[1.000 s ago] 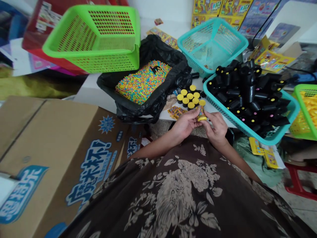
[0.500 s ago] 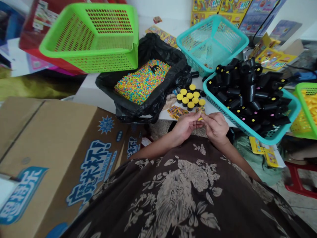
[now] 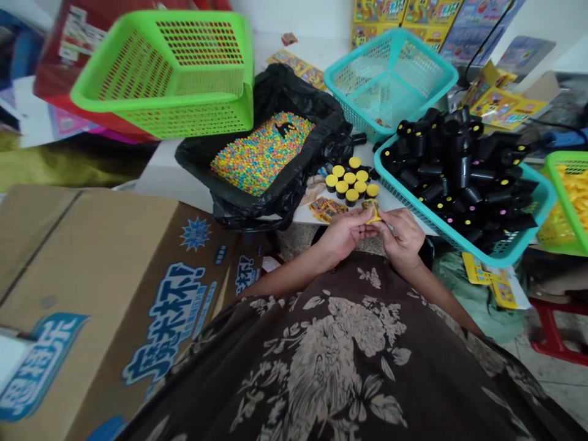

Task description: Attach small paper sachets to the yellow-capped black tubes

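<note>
Small yellow-and-red printed label (image 3: 373,211) held just off surface edge, left hand (image 3: 344,236) and right hand (image 3: 402,236) with fingers closed on it from either side. Just beyond, cluster of yellow-capped black tubes (image 3: 350,184) on white surface (image 3: 158,171). Left, black plastic bag (image 3: 257,208) of multicoloured candy beads (image 3: 261,153), green basket (image 3: 160,116) above. Right, teal basket (image 3: 459,242) heaped with black tubes (image 3: 454,171). Lower left, cardboard carton (image 3: 92,275), blue lettering "魔术杯!" (image 3: 163,324). Printed yellow boxes (image 3: 379,18) against wall.

A yellow wrapper (image 3: 373,211) in the grip; right of it, black bottles (image 3: 459,165) (dotted yellow and pink); below, a brown floral dress (image 3: 331,361).
</note>
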Available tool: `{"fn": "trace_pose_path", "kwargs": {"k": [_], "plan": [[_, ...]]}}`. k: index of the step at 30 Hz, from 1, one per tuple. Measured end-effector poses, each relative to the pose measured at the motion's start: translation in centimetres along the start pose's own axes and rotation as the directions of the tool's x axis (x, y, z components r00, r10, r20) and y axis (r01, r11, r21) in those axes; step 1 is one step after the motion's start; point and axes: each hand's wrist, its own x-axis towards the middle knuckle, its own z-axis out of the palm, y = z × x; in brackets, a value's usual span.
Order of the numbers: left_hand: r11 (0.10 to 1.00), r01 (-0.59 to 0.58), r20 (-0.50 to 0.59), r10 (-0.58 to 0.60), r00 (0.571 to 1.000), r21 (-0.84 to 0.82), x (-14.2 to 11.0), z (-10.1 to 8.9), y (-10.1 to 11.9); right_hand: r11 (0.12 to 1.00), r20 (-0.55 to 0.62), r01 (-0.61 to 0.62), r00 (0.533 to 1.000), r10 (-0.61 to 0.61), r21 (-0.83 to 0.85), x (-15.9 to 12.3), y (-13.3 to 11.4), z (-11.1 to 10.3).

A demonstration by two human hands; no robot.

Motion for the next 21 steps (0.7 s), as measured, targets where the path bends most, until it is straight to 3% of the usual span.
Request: {"fn": "trace_pose_path", "kwargs": {"k": [4, 7, 9, 12, 14, 15, 16, 18, 21], "plan": [[0.992, -0.033, -0.04, 0.038, 0.998, 0.121, 0.2, 0.1, 1.8, 0.999, 0.0, 0.021, 1.0, -0.021, 0.027, -0.4, 0.5, -0.5], [0.943, -0.174, -0.064, 0.199, 0.978, 0.282, 1.8, 1.1, 5.5, 1.0, 0.023, 0.011, 1.0, -0.011, 0.009, -1.2, 1.8, -0.7], [0.868, -0.295, -0.05, 0.342, 0.939, 0.399, 4.1, 2.3, 9.0, 1.0, 0.044, -0.002, 0.999, 0.002, -0.004, -1.8, 2.9, -0.4], [0.644, -0.421, 0.003, 0.545, 0.839, 0.638, 9.7, 4.6, 14.4, 1.0, 0.051, 0.009, 0.999, -0.008, -0.022, -2.3, 4.3, 0.4], [0.397, -0.386, 0.054, 0.635, 0.771, 0.833, 14.2, 5.9, 17.3, 0.997, 0.039, 0.045, 0.998, -0.042, -0.068, -2.4, 4.9, 0.9], [0.266, -0.327, 0.085, 0.646, 0.759, 0.907, 16.5, 6.4, 18.3, 0.994, 0.037, 0.064, 0.997, -0.061, -0.092, -2.5, 5.0, 1.1], [0.143, -0.257, 0.109, 0.638, 0.762, 0.956, 18.6, 6.8, 19.1, 0.991, 0.037, 0.075, 0.997, -0.071, -0.114, -2.5, 5.1, 1.2], [-0.032, -0.113, 0.11, 0.576, 0.81, 0.993, 22.2, 7.2, 20.0, 0.988, 0.041, 0.071, 0.997, -0.066, -0.139, -2.7, 5.3, 1.4], [-0.11, 0.022, 0.032, 0.47, 0.882, 0.994, 25.6, 7.2, 19.9, 0.989, 0.045, 0.041, 0.998, -0.035, -0.139, -2.9, 5.5, 1.3]]}}
